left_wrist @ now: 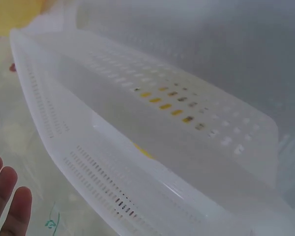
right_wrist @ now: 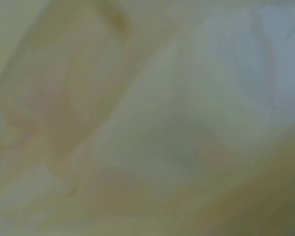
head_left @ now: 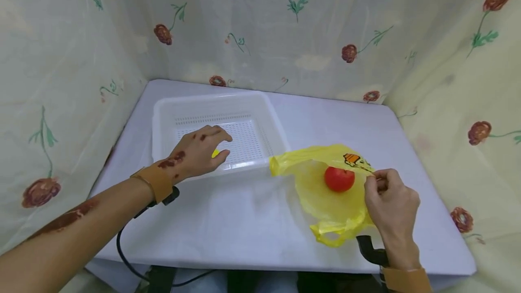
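Observation:
In the head view my left hand [head_left: 201,150] hovers over the near part of a white perforated plastic basket [head_left: 273,125], fingers spread and loosely bent, holding nothing visible. Just behind the thumb, a yellow item [head_left: 215,153] shows in the basket; most of it is hidden, so its kind cannot be told. My right hand [head_left: 392,202] pinches the edge of a yellow plastic bag [head_left: 313,189] between thumb and forefinger. A red tomato [head_left: 339,179] lies at the bag's opening. The left wrist view shows fingertips [left_wrist: 17,211] beside the basket wall [left_wrist: 187,147]. The right wrist view is blurred by the bag.
A white cloth covers the table [head_left: 240,220], with floral curtains [head_left: 252,26] around its back and sides. Both wrists wear tan straps [head_left: 156,182] with black mounts. A black cable [head_left: 126,257] hangs from the left wrist past the table's front edge.

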`<act>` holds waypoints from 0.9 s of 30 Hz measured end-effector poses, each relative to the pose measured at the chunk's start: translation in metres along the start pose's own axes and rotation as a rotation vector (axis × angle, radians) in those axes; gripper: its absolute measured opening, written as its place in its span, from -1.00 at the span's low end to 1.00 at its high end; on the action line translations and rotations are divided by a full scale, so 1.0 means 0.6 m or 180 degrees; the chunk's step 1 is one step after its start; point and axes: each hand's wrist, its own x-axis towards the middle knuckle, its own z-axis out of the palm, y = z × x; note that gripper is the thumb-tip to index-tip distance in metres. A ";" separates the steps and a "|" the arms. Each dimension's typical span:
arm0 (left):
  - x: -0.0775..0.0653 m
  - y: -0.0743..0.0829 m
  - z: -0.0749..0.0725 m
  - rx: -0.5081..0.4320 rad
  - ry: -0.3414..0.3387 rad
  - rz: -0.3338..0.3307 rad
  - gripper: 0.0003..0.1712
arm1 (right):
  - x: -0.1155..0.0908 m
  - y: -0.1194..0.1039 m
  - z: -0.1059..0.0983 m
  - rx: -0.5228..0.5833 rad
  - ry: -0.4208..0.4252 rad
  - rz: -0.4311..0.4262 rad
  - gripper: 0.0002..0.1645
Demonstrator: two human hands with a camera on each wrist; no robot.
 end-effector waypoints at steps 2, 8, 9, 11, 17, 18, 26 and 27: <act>0.002 -0.004 -0.002 0.0019 -0.0056 -0.0034 -0.68 | -0.002 0.003 0.001 0.0014 -0.0001 0.0001 -0.83; 0.011 -0.010 -0.011 0.0102 -0.0100 -0.0016 -0.66 | -0.008 0.010 0.005 0.0084 -0.0015 0.0027 -0.83; 0.013 -0.011 -0.012 0.0129 -0.0111 -0.0011 -0.66 | -0.009 0.011 0.006 0.0089 -0.0014 0.0035 -0.83; 0.015 -0.014 -0.014 0.0181 -0.0167 -0.0025 -0.66 | -0.011 0.013 0.007 0.0090 -0.0015 0.0054 -0.83; 0.014 -0.024 -0.020 0.0306 -0.0506 -0.0188 -0.65 | -0.019 0.016 0.007 0.0103 -0.0052 0.0113 -0.83; 0.013 -0.026 -0.020 0.0321 -0.0550 -0.0220 -0.65 | -0.019 0.016 0.007 0.0113 -0.0056 0.0107 -0.83; 0.021 -0.031 -0.017 0.0412 -0.0746 -0.0320 -0.60 | -0.020 0.022 -0.002 0.0198 -0.0040 0.0020 -0.82; 0.023 -0.031 -0.015 0.0419 -0.0757 -0.0311 -0.59 | -0.020 0.023 -0.004 0.0201 -0.0040 0.0020 -0.82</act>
